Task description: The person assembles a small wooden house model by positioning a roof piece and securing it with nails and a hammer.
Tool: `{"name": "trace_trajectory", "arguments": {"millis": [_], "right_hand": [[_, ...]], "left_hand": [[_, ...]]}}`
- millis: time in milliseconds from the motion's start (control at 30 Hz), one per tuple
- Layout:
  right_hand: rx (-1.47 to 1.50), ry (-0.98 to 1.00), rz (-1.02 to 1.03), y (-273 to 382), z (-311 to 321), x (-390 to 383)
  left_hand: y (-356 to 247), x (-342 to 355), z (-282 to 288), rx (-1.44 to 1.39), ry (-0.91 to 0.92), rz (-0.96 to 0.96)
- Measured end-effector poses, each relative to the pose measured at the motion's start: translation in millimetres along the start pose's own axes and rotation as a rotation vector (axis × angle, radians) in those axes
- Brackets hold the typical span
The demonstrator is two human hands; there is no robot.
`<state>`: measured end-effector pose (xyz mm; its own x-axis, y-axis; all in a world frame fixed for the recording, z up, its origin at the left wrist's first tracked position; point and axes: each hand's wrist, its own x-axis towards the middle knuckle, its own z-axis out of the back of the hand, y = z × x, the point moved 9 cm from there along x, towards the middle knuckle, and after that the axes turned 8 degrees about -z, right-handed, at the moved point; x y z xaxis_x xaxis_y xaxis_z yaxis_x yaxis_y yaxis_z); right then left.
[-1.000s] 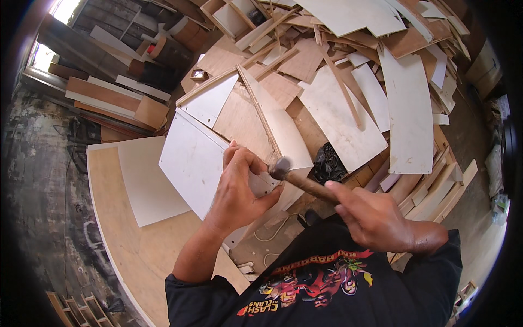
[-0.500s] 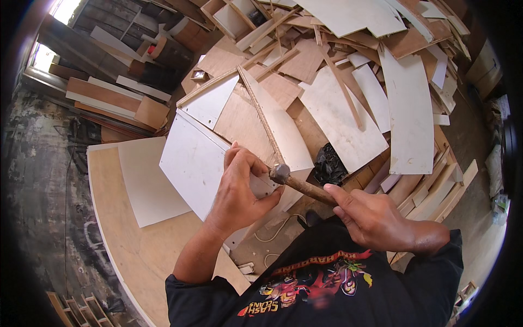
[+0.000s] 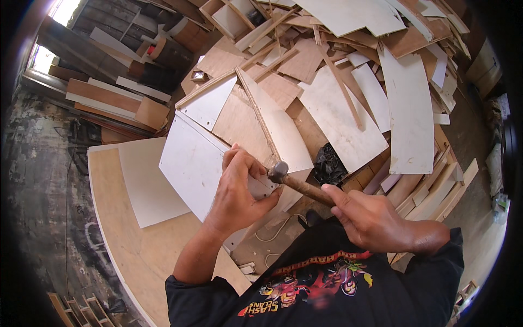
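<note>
A hammer (image 3: 305,188) with a dark metal head and a wooden handle is in my right hand (image 3: 370,218), whose fingers wrap round the handle. Its head hovers at or against the near corner of a white, open box made of wooden panels (image 3: 190,163); contact is not clear. My left hand (image 3: 237,188) grips that same corner, thumb on the near side and fingers over the top edge. Whether a nail sits between its fingertips is hidden. Inside the box a bare plywood face (image 3: 239,120) shows between the white side panels.
The box rests partly on a curved plywood worktop (image 3: 163,250) with a loose white sheet (image 3: 150,185). Beyond it lies a heap of offcut boards (image 3: 343,120). A black plastic bag (image 3: 329,163) is right of the box. A pale cable (image 3: 275,234) lies on the floor.
The hammer and my right hand have shifted very slightly left and up. My left hand and the box have moved barely at all.
</note>
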<state>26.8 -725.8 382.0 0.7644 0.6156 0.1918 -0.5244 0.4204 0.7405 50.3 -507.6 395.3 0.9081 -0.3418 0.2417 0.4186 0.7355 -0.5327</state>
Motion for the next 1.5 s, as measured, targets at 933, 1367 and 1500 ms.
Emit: {"name": "trace_trajectory", "arguments": {"millis": [933, 1367, 1500], "right_hand": [[0.055, -0.02, -0.022, 3, -2, -5], [0.014, -0.085, 0.057, 8, 2, -6], [-0.06, 0.006, 0.017, 5, -8, -4]], "left_hand": [[-3, 1, 0, -0.025, 0.01, 0.008], [-3, 2, 0, 0.008, -0.001, -0.003], [-4, 2, 0, -0.016, 0.01, -0.007]]}}
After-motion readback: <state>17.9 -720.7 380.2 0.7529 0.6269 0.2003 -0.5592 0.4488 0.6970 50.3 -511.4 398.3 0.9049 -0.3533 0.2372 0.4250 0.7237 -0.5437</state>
